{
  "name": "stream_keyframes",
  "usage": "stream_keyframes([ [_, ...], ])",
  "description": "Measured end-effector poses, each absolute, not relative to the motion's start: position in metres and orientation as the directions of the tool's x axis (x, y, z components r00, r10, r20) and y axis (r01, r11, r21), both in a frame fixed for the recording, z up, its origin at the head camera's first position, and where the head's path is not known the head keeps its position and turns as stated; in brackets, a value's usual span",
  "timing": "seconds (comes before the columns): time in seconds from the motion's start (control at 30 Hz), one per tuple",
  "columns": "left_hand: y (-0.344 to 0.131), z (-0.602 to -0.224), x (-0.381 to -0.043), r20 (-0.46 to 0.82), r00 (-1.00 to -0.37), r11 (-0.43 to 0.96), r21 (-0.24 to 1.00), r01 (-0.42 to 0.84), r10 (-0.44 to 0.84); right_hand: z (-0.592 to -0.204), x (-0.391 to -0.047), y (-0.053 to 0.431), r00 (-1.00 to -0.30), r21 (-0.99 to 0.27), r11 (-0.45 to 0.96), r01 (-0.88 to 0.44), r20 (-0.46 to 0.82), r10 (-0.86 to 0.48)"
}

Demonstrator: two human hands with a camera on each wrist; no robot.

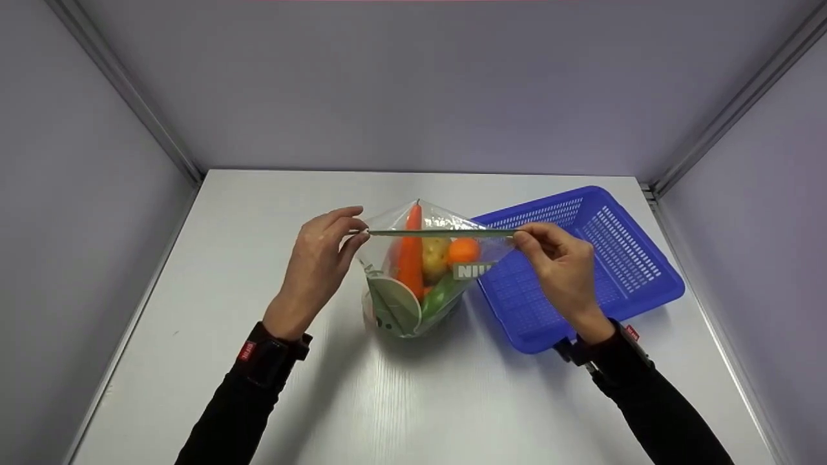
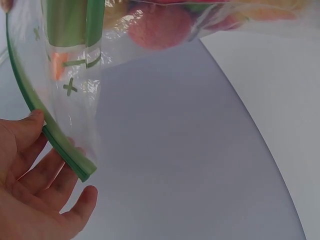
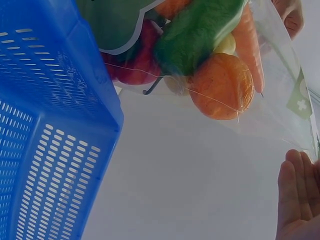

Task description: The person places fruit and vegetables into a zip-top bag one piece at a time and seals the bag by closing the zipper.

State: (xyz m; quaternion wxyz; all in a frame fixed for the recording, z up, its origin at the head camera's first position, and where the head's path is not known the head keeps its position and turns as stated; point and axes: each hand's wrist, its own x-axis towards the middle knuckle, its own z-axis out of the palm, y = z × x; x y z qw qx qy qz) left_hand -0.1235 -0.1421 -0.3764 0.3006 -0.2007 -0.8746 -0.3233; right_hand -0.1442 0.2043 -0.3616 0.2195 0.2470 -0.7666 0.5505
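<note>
A clear zip bag (image 1: 378, 258) with a green zip strip (image 1: 446, 233) stands upright at the middle of the table. Inside are a carrot (image 1: 409, 255), a potato (image 1: 435, 258), an orange (image 1: 464, 250), a green pepper (image 3: 200, 37) and red produce (image 2: 160, 27). My left hand (image 1: 318, 261) pinches the strip's left end between thumb and fingers; a small white bit shows at the thumb in the left wrist view. At the strip's right end, my right hand (image 1: 564, 268) pinches it, so the strip runs straight between both hands. Whether the zip is fully sealed I cannot tell.
A blue plastic basket (image 1: 646, 242) with slotted walls lies just right of the bag, partly under my right hand. The white table (image 1: 258, 194) is bordered by grey panels (image 1: 413, 90) at the back and both sides.
</note>
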Motion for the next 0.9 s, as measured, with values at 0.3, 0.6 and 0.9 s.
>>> stream_keyframes([
  [0.3, -0.149, -0.378, -0.122, 0.643, -0.751, 0.706, 0.464, 0.535, 0.146, -0.362, -0.144, 0.204, -0.788, -0.744, 0.269, -0.612, 0.602, -0.129],
  [0.6, -0.155, -0.381, -0.121, 0.641, -0.759, 0.698, 0.49, 0.522, 0.118, -0.362, -0.143, 0.204, -0.787, -0.744, 0.261, -0.615, 0.603, -0.133],
  [0.9, -0.158, -0.381, -0.118, 0.601, -0.793, 0.708, 0.517, 0.481, 0.1, -0.362, -0.142, 0.204, -0.778, -0.735, 0.261, -0.625, 0.615, -0.131],
])
